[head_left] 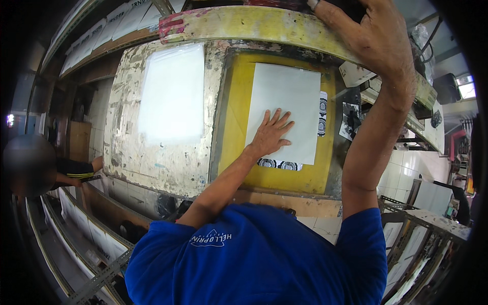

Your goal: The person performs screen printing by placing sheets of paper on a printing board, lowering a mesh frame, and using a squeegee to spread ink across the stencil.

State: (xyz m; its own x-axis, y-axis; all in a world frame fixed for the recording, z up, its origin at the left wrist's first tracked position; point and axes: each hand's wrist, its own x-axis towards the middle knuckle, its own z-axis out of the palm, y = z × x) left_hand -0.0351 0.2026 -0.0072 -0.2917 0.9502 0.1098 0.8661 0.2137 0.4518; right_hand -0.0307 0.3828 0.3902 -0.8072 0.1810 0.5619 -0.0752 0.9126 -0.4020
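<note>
My left hand lies flat with fingers spread on a plain white sheet. Under that sheet, a printed sheet with black round emblems sticks out at the right and near edges. Both rest on a yellow board. My right hand is raised at the far right, over the end of a paint-stained yellowish wooden bar. Its thumb stretches left above the bar; the other fingers run out of the picture, so any grip is hidden. A stack of white paper lies left of the board.
The worktable is worn and paint-spattered. Shelves with white packages stand at the far left, metal racks at the near left and another rack at the near right. A person's arm shows at the left.
</note>
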